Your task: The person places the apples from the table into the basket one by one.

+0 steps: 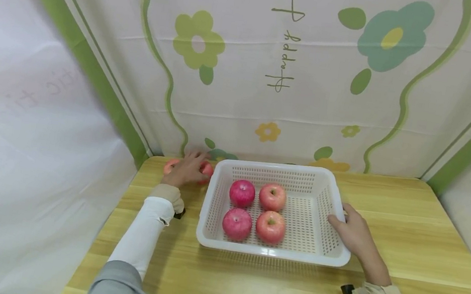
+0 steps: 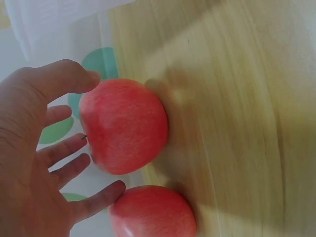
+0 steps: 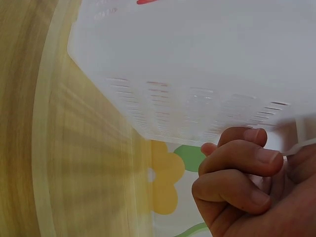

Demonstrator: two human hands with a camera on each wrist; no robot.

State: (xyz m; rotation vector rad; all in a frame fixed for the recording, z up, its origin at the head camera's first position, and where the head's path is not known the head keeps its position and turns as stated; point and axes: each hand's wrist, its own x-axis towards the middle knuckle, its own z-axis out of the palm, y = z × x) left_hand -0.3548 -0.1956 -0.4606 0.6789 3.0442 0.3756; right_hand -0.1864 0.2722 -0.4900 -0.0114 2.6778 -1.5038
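A red apple point(image 2: 126, 128) is lying near the back edge of the tabletop point(image 1: 262, 291), just left of the white basket point(image 1: 272, 252), and the left hand point(image 1: 187, 168) is arching over it, fingers standing apart, thumb tip right at its side! The head view is losing much of it behind that hand; the left wrist view is showing its stem, plus a second apple point(image 2: 153, 212) at the little fingertip. The right hand point(image 1: 354, 232) is gripping the basket's right rim, and the right wrist view is catching curled fingers that the head view is hiding. Four more apples point(image 1: 270, 227) are sitting inside, slotted floor showing to their right. Wood is stretching out in front and rightward, a flowered cloth point(image 1: 235, 86) bordering the back.
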